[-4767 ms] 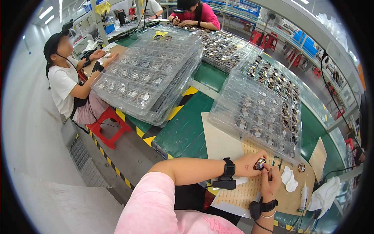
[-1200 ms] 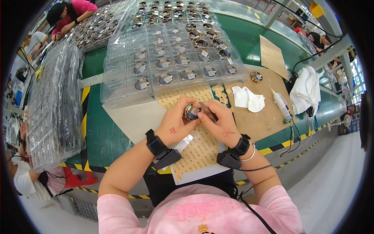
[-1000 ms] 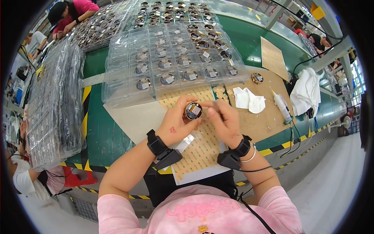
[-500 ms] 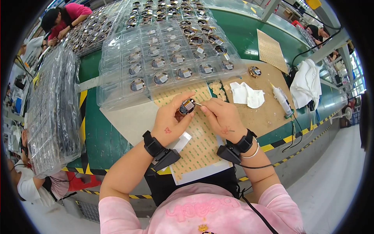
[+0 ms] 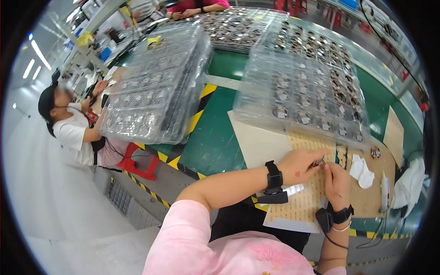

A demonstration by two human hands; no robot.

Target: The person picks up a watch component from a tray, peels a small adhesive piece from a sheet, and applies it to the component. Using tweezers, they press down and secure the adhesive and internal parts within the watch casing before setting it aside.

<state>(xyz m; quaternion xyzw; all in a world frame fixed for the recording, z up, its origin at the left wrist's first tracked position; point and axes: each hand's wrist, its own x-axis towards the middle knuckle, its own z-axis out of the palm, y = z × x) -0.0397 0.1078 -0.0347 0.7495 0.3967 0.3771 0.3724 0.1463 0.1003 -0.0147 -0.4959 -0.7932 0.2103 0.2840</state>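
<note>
My left hand [image 5: 300,165] is closed around a small round electronic module [image 5: 317,162], mostly hidden by the fingers now. Against the module's right side, my right hand [image 5: 338,181] pinches a thin, pale tool [image 5: 324,160]; its exact kind is too small to make out. Both hands are above a tan sheet with printed rows [image 5: 298,204], spread over the green bench. Just beyond them a clear plastic tray [image 5: 261,105] holds several round modules [image 5: 304,117] in its compartments. Black straps circle both wrists.
Stacked clear trays [image 5: 137,105] stand at the left. Brown board on the right carries a loose round module [image 5: 375,152], white wipes [image 5: 362,172] and a white corded dispenser [image 5: 385,190]; beside it lies white cloth [image 5: 408,183]. A co-worker [image 5: 73,133] sits far left on a red stool [image 5: 143,162].
The view has swung left, so bench and hands appear further right. The co-worker at the left shows more fully. My hands still hold the module and the thin tool together.
</note>
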